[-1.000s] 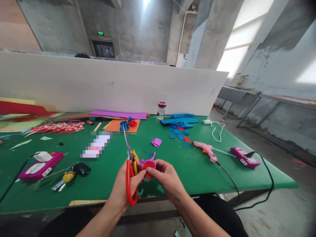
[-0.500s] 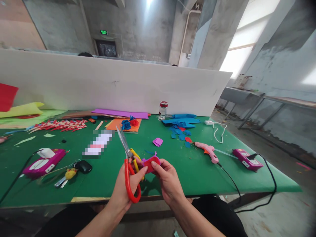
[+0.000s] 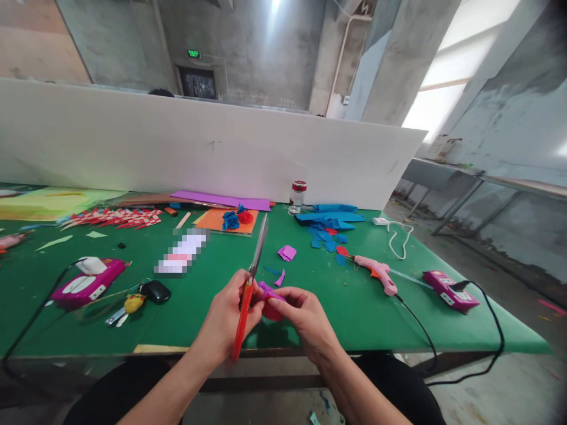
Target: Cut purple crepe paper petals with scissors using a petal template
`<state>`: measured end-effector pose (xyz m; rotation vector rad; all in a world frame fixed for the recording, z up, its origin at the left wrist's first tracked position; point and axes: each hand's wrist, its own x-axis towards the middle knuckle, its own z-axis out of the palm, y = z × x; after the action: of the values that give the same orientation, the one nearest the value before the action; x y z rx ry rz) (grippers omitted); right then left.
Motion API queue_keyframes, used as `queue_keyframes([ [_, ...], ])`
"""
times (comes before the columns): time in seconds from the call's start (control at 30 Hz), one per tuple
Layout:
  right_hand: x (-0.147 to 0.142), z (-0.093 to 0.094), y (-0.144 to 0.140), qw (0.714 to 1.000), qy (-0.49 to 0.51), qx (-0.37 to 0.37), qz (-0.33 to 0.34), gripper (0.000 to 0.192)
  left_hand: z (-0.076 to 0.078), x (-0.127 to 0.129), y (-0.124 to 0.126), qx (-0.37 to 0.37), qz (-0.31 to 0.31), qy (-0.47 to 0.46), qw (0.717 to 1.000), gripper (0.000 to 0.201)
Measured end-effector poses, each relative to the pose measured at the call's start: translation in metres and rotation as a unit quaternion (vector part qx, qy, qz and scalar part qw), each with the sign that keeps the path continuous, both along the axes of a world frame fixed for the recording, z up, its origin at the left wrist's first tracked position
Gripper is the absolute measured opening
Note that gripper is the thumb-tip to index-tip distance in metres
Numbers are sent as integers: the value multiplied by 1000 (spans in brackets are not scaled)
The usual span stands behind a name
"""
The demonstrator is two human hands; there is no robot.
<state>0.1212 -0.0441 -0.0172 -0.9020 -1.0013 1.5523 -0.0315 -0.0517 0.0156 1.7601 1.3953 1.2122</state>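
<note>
My left hand (image 3: pixel 233 310) is closed around scissors (image 3: pixel 246 307) with red handles, seen nearly edge-on, their blades pointing up and away. Its fingertips also meet the small paper pieces. Between the fingertips of my right hand (image 3: pixel 305 319) are a purple paper piece (image 3: pixel 267 290) and a red paper piece (image 3: pixel 273 311), stacked together over the table's near edge. Just beyond lies a purple scrap (image 3: pixel 280 278) beside a thin blue strip (image 3: pixel 271 270). Farther off rest some cut purple pieces (image 3: pixel 287 253).
A pink glue gun (image 3: pixel 376 273) with its cord lies right, near a purple power strip (image 3: pixel 450 290). Blue paper pieces (image 3: pixel 326 239) and a glass jar (image 3: pixel 297 198) are behind. Left are keys (image 3: pixel 128 306), another power strip (image 3: pixel 91 283) and paper flowers (image 3: pixel 237 218).
The scissors have turned edge-on, and their blades have swung rightward to point up. The red and purple pieces have been turned in my fingers. A purple scrap now lies separately on the table.
</note>
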Motion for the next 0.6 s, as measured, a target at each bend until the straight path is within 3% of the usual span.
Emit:
queue_keyframes([
  [0.13, 3, -2, 1, 1000, -12, 5, -17, 27, 1, 1, -1, 1, -10, 19, 1000, 5],
  [0.33, 27, 2, 17, 996, 37, -10, -75, 26, 7, -19, -17, 6, -22, 162, 987, 7],
  [0.4, 33, 5, 20, 994, 75, -20, -82, 27, 9, -23, -24, -8, -18, 252, 967, 7],
  [0.5, 37, 9, 21, 991, 102, -15, -86, 28, 10, -21, -29, -38, -10, 399, 916, 20],
  [0.6, 38, 10, 19, 993, 76, 10, -87, 26, 14, -13, -30, -57, -34, 476, 877, 29],
])
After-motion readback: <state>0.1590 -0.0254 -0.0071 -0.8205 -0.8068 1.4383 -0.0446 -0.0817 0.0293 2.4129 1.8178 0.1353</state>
